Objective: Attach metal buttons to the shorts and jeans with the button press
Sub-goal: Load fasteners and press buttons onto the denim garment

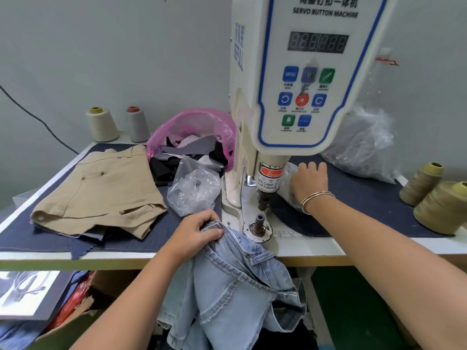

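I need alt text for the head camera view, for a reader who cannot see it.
A person's left hand grips light blue jeans at the table edge before a white servo button machine, while the right hand reaches into a clear plastic bag behind the press head. Khaki shorts lie at the left.

The light blue jeans (235,281) hang crumpled off the table edge, their waistband pinched under the left hand's fingers (209,232), just left of the button press's (298,79) lower die post (259,222). Khaki shorts (101,188) lie flat, well left of those fingers.
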`<state>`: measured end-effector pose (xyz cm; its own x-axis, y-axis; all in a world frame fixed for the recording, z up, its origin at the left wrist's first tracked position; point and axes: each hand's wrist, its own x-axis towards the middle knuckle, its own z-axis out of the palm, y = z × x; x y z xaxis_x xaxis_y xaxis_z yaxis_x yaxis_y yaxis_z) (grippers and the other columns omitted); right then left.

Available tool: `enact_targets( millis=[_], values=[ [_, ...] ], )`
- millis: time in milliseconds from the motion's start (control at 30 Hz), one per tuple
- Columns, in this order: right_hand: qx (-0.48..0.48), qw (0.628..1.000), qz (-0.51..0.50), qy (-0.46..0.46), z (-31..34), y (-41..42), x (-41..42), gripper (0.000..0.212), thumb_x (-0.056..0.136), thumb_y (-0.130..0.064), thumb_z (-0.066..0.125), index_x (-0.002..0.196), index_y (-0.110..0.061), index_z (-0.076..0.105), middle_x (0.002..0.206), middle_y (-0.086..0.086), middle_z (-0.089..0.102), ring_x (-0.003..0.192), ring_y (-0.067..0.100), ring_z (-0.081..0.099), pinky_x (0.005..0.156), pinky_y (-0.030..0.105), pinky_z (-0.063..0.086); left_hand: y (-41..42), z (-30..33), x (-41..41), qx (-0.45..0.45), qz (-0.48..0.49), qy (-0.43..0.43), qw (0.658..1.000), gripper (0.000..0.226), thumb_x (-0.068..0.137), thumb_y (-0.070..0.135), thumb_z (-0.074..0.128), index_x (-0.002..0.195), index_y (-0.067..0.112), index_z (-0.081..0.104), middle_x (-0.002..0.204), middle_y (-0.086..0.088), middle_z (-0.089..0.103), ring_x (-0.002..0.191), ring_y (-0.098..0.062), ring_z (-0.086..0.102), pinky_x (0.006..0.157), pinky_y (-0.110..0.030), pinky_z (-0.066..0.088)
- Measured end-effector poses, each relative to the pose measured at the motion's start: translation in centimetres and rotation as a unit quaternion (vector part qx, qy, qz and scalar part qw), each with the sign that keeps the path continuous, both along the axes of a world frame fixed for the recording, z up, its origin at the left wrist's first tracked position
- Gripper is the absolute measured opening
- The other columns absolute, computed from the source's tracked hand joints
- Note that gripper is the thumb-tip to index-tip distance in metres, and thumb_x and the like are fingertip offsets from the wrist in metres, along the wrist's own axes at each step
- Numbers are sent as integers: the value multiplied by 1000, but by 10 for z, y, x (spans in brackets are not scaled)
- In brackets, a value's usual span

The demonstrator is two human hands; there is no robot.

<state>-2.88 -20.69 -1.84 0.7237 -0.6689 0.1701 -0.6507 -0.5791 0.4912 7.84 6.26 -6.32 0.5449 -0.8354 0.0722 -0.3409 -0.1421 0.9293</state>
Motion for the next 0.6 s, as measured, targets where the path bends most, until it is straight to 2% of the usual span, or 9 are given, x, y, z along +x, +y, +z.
enact_targets(
  millis=[133, 233, 300, 400, 500, 600],
  values=[
    [-3, 1000, 13, -25, -2, -3, -6, 21, 92, -21, 49, 107, -22, 63, 106, -1, 52, 104, 22, 47, 95, 39, 30, 0, 0, 0, -1, 0, 6, 1000, 16, 71, 26, 65, 76, 11, 61, 67, 7, 59, 70, -12, 55, 73, -32, 42],
    [-2, 999, 16, -35, -1, -4, -11, 19, 91, -24, 49, 101, -25, 64, 96, -2, 47, 99, 21, 47, 92, 39, 30, -1, -1, 1, -3, 1, 6, 1000, 14, 70, 26, 65, 75, 13, 61, 66, 9, 60, 69, -10, 55, 73, -32, 42],
    [22, 998, 5, -55, 2, -5, -14, 18, 90, -27, 49, 97, -27, 65, 90, -2, 39, 98, 22, 46, 88, 40, 30, -1, -1, 0, -3, 0, 9, 1000, 14, 70, 25, 65, 74, 13, 61, 66, 8, 59, 69, -11, 54, 72, -32, 41],
    [91, 988, -4, -125, 7, -7, -21, 19, 91, -32, 49, 91, -31, 68, 91, -2, 39, 98, 24, 46, 82, 39, 28, -1, 0, 0, -4, 1, 9, 1000, 16, 70, 25, 65, 75, 11, 61, 67, 7, 58, 69, -11, 54, 73, -31, 42],
    [210, 950, -19, -232, 15, -7, -31, 15, 91, -35, 55, 86, -35, 69, 104, -2, 47, 104, 24, 43, 82, 37, 26, -2, 1, 0, -4, 0, 12, 1000, 18, 70, 25, 64, 76, 8, 61, 67, 7, 59, 68, -10, 54, 72, -29, 42],
    [284, 893, -28, -347, 26, -1, -45, 13, 81, -40, 71, 70, -38, 65, 109, -8, 46, 114, 19, 37, 86, 35, 22, -2, 1, -1, -5, -1, 18, 1000, 18, 70, 24, 64, 76, 8, 60, 66, 7, 59, 67, -8, 54, 70, -26, 43]
  ],
)
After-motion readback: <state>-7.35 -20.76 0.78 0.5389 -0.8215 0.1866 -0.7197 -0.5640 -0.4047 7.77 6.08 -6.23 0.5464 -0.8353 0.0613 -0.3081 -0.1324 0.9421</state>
